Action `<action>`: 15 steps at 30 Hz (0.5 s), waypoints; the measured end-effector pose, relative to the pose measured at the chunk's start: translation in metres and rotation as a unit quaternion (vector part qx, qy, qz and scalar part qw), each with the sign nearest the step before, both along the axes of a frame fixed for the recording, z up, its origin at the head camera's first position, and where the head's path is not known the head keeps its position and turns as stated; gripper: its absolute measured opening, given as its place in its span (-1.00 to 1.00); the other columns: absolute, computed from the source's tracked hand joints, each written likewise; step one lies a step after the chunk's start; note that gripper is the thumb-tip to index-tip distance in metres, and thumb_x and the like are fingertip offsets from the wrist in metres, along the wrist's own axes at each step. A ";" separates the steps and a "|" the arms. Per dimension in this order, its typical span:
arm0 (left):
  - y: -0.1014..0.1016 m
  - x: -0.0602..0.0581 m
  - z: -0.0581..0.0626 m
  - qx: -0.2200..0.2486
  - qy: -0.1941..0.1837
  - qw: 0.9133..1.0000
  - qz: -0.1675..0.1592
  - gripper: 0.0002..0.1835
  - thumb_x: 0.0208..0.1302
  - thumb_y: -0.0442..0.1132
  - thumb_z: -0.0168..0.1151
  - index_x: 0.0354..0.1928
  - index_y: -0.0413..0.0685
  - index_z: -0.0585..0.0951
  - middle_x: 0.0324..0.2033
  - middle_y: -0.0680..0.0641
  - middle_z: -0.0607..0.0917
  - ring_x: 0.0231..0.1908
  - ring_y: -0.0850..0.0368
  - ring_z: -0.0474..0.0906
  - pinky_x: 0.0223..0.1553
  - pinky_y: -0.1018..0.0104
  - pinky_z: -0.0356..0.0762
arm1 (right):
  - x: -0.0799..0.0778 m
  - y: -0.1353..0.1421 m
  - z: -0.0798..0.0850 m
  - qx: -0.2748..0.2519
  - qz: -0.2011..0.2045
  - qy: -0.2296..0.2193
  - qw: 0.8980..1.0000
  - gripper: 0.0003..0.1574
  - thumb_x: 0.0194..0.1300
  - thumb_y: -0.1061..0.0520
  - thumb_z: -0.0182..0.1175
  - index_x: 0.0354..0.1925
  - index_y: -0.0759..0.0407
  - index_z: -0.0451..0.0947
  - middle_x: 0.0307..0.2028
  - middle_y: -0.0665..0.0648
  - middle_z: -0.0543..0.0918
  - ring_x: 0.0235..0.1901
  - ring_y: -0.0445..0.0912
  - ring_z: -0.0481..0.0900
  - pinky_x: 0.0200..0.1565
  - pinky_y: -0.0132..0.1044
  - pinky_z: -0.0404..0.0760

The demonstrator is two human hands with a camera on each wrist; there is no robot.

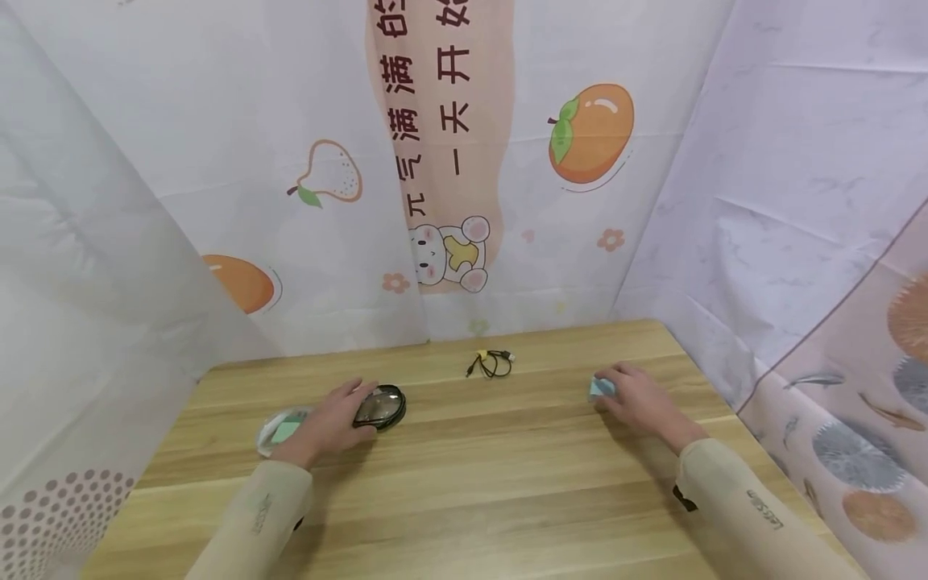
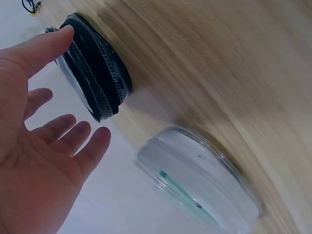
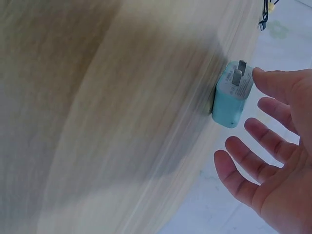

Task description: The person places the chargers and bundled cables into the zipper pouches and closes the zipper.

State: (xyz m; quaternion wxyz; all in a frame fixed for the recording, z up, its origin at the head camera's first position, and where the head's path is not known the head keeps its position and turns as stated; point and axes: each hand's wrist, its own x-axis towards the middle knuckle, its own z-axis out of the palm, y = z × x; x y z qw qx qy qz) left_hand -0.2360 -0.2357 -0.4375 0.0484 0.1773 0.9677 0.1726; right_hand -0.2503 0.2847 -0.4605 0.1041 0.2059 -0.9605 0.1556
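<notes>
On the left of the table lies a round black zippered case [image 1: 381, 407] with a see-through top. My left hand [image 1: 336, 422] is over its near left side, fingers spread; in the left wrist view the thumb [image 2: 53, 46] is at the case's zippered edge. Beside it sits a clear and white zippered case [image 2: 195, 170] with something green inside. At the right, a light blue plug charger [image 3: 231, 100] lies with its two metal prongs showing. My right hand [image 1: 641, 400] is beside it, thumb close to the prong end and the other fingers loosely bent, gripping nothing.
A black USB cable [image 1: 493, 364] tied with a yellow band lies near the table's back edge, between the hands. Printed cloth curtains [image 1: 348, 266] hang behind and at both sides of the wooden table [image 1: 478, 499].
</notes>
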 end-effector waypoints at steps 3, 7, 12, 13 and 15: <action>0.003 -0.002 0.001 -0.002 -0.006 1.000 -0.004 -0.30 0.32 -0.14 0.39 0.44 -0.19 0.39 0.42 -0.49 0.24 0.38 -0.50 0.18 0.25 -0.41 0.28 | -0.001 -0.001 -0.001 0.007 0.006 0.003 1.000 -0.61 0.26 0.14 0.43 0.00 0.30 0.66 -0.05 0.33 0.65 -0.10 0.24 0.64 -0.07 0.18 0.63; 0.005 -0.002 0.001 -0.009 0.001 1.000 -0.016 -0.42 0.38 -0.14 0.33 0.37 -0.19 0.48 0.37 -0.53 0.30 0.35 -0.52 0.23 0.25 -0.41 0.28 | -0.002 -0.003 0.001 0.014 0.008 -0.013 1.000 -0.71 0.31 0.17 0.38 -0.05 0.30 0.68 -0.07 0.29 0.66 -0.11 0.21 0.64 -0.05 0.15 0.64; 0.006 -0.004 -0.002 -0.002 0.002 1.000 -0.023 -0.44 0.36 -0.12 0.36 0.33 -0.20 0.52 0.29 -0.53 0.39 0.30 -0.51 0.29 0.22 -0.40 0.33 | -0.003 -0.003 0.003 0.018 0.002 -0.034 0.999 -0.73 0.33 0.19 0.36 -0.04 0.31 0.68 -0.06 0.30 0.65 -0.13 0.20 0.65 -0.09 0.13 0.66; 0.006 -0.004 -0.002 0.001 0.001 1.000 -0.023 -0.42 0.34 -0.11 0.38 0.32 -0.19 0.52 0.29 -0.52 0.40 0.30 -0.51 0.30 0.21 -0.39 0.34 | -0.004 -0.003 0.003 0.018 0.002 -0.035 0.999 -0.73 0.33 0.19 0.35 -0.04 0.31 0.68 -0.07 0.30 0.65 -0.14 0.20 0.64 -0.09 0.12 0.66; 0.006 -0.007 -0.003 0.005 -0.002 1.000 -0.022 -0.40 0.28 -0.09 0.44 0.30 -0.18 0.54 0.26 -0.48 0.45 0.28 -0.47 0.33 0.19 -0.37 0.38 | -0.005 -0.003 0.003 0.017 0.001 -0.036 0.999 -0.74 0.33 0.20 0.35 -0.05 0.31 0.68 -0.08 0.30 0.65 -0.15 0.19 0.64 -0.10 0.12 0.66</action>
